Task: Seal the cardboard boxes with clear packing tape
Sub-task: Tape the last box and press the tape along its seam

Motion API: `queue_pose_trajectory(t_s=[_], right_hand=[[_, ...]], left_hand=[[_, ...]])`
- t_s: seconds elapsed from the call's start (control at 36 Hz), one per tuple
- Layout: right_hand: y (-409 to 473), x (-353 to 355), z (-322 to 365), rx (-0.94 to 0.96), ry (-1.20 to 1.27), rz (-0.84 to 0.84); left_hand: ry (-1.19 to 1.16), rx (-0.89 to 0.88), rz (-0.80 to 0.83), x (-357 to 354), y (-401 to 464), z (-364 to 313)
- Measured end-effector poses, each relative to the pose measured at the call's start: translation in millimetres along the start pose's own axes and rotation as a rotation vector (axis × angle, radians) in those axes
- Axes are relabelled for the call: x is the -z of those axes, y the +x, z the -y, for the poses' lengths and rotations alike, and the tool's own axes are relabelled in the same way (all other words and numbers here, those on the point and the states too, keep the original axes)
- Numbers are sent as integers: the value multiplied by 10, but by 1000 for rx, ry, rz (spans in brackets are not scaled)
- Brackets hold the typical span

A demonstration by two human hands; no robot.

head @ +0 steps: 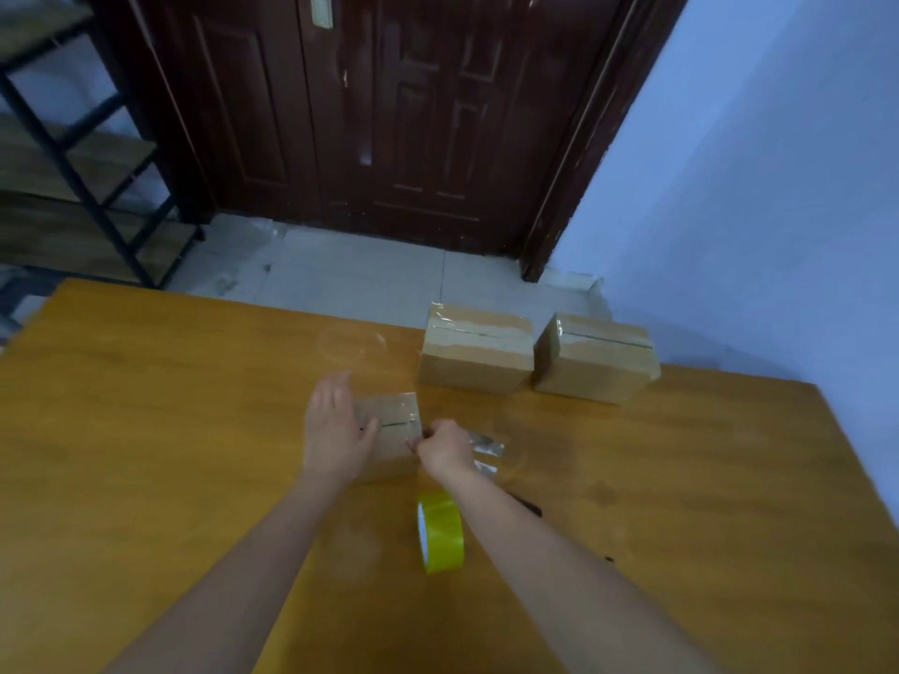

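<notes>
Left hand [335, 430] is lying flat on the box [389, 430], steadying it; right hand [445, 449], beside it, is pinching the tape [486, 452] end. Next, probably: smooth it down.

Hidden and unclear parts

The left hand [335, 430] covers much of the small brown cardboard box [394, 425]; a dark object [528, 505] hides beneath the right forearm.

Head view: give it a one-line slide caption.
Left hand steadies a small box while right hand pulls clear tape.

Small cardboard box [389, 432] partly taped, two taped boxes [476, 350] [596, 357] behind, yellowish tape roll [440, 532] upright nearer
</notes>
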State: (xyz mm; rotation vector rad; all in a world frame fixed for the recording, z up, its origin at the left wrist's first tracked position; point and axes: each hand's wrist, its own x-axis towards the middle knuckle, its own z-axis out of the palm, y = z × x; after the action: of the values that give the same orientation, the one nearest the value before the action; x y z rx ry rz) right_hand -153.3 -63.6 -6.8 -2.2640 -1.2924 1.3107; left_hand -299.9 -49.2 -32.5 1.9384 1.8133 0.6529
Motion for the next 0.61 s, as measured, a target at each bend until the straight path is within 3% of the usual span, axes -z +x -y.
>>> queue_pose_trajectory(t_s=[0.08, 0.17, 0.39, 0.61], right_hand=[[33, 1, -5, -11, 21, 15], [60, -8, -33, 8, 46, 18], [97, 309, -281, -30, 112, -125], [289, 682, -608, -101, 166, -212]], left_hand=[[-11, 348, -54, -35, -105, 45], [-229, 580, 105, -135, -208, 101], [-356, 421, 247, -261, 24, -235], [-607, 524, 219, -568, 214, -747]])
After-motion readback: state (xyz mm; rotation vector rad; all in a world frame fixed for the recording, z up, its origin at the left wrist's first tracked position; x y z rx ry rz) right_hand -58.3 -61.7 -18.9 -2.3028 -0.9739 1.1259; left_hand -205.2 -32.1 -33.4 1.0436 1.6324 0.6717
